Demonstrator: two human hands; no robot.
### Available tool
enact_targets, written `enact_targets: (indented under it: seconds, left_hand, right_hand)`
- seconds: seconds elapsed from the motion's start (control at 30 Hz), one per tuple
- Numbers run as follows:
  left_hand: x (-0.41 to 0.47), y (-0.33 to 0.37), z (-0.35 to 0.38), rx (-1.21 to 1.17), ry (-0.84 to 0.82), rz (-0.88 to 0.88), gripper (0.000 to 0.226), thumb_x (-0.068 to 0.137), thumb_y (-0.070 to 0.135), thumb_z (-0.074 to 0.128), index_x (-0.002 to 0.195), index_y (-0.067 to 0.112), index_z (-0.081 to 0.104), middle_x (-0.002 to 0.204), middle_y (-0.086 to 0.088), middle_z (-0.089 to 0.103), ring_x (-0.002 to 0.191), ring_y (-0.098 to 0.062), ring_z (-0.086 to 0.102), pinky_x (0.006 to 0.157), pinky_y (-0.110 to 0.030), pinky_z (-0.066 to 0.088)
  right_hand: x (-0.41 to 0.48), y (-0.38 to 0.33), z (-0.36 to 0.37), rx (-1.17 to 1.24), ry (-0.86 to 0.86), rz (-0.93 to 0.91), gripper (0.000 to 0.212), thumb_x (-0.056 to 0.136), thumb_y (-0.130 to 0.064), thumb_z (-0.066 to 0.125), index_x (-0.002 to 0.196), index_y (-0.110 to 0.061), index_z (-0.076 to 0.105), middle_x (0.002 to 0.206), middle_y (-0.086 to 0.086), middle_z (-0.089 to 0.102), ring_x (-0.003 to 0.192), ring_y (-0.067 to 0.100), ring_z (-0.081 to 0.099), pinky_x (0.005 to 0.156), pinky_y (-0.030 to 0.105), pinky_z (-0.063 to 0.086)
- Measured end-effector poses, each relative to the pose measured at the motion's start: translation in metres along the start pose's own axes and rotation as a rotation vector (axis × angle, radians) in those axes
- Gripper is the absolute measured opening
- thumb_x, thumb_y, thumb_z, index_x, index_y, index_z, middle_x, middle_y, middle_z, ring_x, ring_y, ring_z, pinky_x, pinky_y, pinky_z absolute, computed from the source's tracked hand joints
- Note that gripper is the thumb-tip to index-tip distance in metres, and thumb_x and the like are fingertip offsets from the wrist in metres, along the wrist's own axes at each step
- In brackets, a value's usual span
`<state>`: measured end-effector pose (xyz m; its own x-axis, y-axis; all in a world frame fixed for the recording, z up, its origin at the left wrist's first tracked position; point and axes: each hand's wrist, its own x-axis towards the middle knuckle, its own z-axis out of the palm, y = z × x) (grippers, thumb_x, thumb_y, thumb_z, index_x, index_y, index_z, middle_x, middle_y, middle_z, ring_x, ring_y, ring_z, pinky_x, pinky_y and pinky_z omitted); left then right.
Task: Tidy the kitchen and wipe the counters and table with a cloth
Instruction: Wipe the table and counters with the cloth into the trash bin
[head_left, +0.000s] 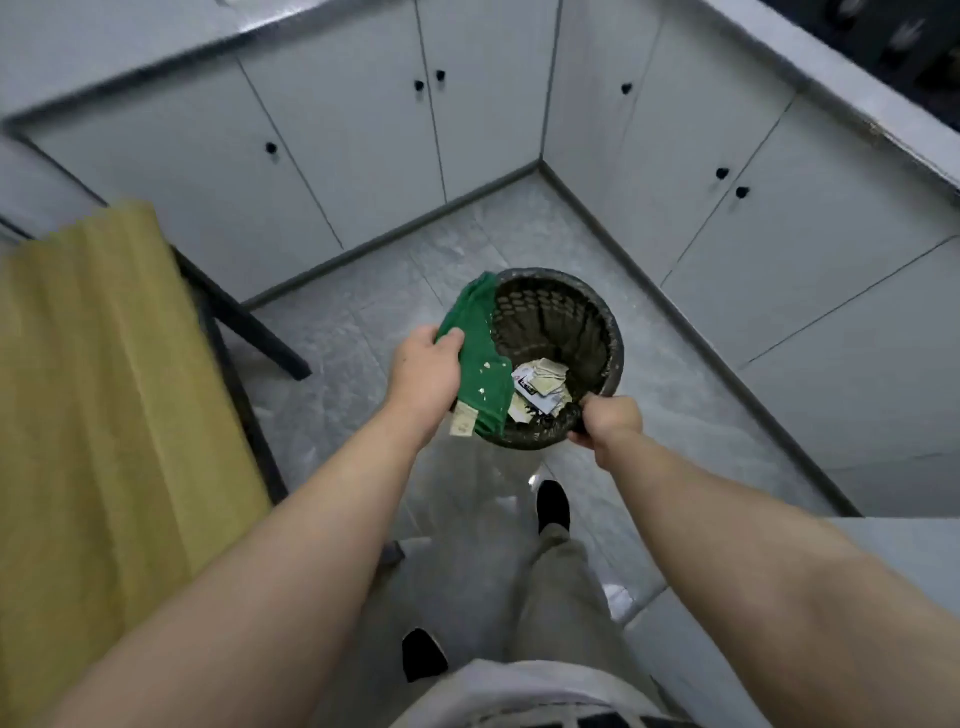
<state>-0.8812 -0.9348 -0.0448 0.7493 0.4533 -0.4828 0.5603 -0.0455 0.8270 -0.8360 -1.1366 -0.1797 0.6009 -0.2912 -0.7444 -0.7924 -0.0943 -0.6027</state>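
A green cloth (480, 358) speckled with pale crumbs hangs over the left rim of a dark mesh waste basket (566, 322). My left hand (426, 371) grips the cloth at its left edge. My right hand (605, 421) holds the basket by its near rim, and the basket is tilted toward me. Paper scraps and wrappers (540, 387) lie inside the basket. One small scrap (463, 421) sticks out under the cloth's lower edge.
Grey cabinets (363, 156) with black knobs line the corner ahead and to the right. A table with a yellow cloth (104, 389) and a dark frame stands at the left. My feet in black shoes (553, 506) stand on the grey tiled floor (363, 322).
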Motion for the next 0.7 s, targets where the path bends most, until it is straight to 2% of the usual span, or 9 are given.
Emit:
enact_targets:
  seconds: [0.1, 0.17, 0.27, 0.33, 0.43, 0.53, 0.63, 0.7]
  left_hand:
    - [-0.034, -0.008, -0.057, -0.004, 0.057, 0.061, 0.02, 0.097, 0.027, 0.052, 0.086, 0.019, 0.066, 0.088, -0.009, 0.074, 0.083, -0.029, 0.072, 0.074, -0.042, 0.058]
    - [-0.056, -0.019, -0.098, -0.011, 0.107, 0.087, 0.018, 0.097, 0.029, 0.051, 0.09, 0.022, 0.066, 0.088, -0.005, 0.074, 0.083, -0.026, 0.072, 0.075, -0.041, 0.058]
    - [-0.078, -0.041, -0.147, -0.049, 0.147, 0.096, 0.021, 0.092, 0.035, 0.05, 0.093, 0.023, 0.067, 0.09, -0.007, 0.074, 0.085, -0.029, 0.072, 0.081, -0.052, 0.058]
    - [-0.088, -0.056, -0.171, -0.076, 0.181, 0.082, 0.023, 0.089, 0.035, 0.05, 0.092, 0.021, 0.067, 0.092, -0.01, 0.074, 0.086, -0.033, 0.072, 0.081, -0.056, 0.057]
    - [-0.105, -0.078, -0.204, -0.077, 0.281, 0.072, 0.02, 0.093, 0.031, 0.05, 0.089, 0.02, 0.066, 0.093, -0.011, 0.073, 0.083, -0.031, 0.07, 0.078, -0.047, 0.059]
    - [-0.119, -0.103, -0.232, -0.025, 0.413, 0.039, 0.019, 0.099, 0.026, 0.047, 0.089, 0.02, 0.063, 0.094, -0.013, 0.071, 0.079, -0.029, 0.066, 0.069, -0.039, 0.053]
    - [-0.131, -0.124, -0.253, -0.03, 0.511, -0.002, 0.018, 0.101, 0.026, 0.046, 0.098, 0.02, 0.062, 0.092, -0.007, 0.069, 0.084, -0.028, 0.067, 0.077, -0.044, 0.058]
    - [-0.139, -0.135, -0.262, -0.001, 0.561, -0.028, 0.021, 0.103, 0.025, 0.044, 0.11, 0.018, 0.063, 0.093, 0.0, 0.066, 0.083, -0.022, 0.064, 0.073, -0.036, 0.054]
  right_hand:
    - [-0.057, 0.015, 0.013, -0.077, -0.013, -0.055, 0.013, 0.092, -0.012, 0.053, 0.086, -0.006, 0.063, 0.084, 0.014, 0.067, 0.051, 0.031, 0.068, 0.064, 0.048, 0.062]
    - [-0.091, 0.028, 0.024, -0.137, -0.022, -0.094, 0.015, 0.094, -0.009, 0.049, 0.091, -0.004, 0.063, 0.083, 0.014, 0.066, 0.053, 0.034, 0.068, 0.063, 0.048, 0.062]
    - [-0.127, 0.046, 0.036, -0.218, -0.024, -0.131, 0.012, 0.094, -0.005, 0.049, 0.09, -0.003, 0.061, 0.085, 0.017, 0.063, 0.058, 0.038, 0.068, 0.058, 0.046, 0.062]
    - [-0.143, 0.058, 0.042, -0.286, -0.037, -0.141, 0.011, 0.093, -0.003, 0.05, 0.09, -0.002, 0.061, 0.086, 0.018, 0.063, 0.061, 0.04, 0.067, 0.06, 0.049, 0.061]
    - [-0.167, 0.074, 0.056, -0.377, -0.095, -0.161, 0.012, 0.094, -0.002, 0.048, 0.097, -0.001, 0.06, 0.091, 0.02, 0.063, 0.073, 0.043, 0.068, 0.061, 0.05, 0.061]
    - [-0.18, 0.08, 0.071, -0.416, -0.162, -0.162, 0.017, 0.093, 0.0, 0.048, 0.105, -0.002, 0.059, 0.086, 0.016, 0.057, 0.081, 0.043, 0.067, 0.065, 0.049, 0.062]
    - [-0.187, 0.084, 0.08, -0.444, -0.205, -0.13, 0.018, 0.092, 0.0, 0.048, 0.106, -0.001, 0.058, 0.09, 0.018, 0.057, 0.085, 0.045, 0.067, 0.067, 0.052, 0.061]
    - [-0.19, 0.086, 0.085, -0.454, -0.234, -0.121, 0.016, 0.093, 0.001, 0.047, 0.106, -0.003, 0.056, 0.091, 0.018, 0.056, 0.089, 0.046, 0.066, 0.071, 0.053, 0.061]
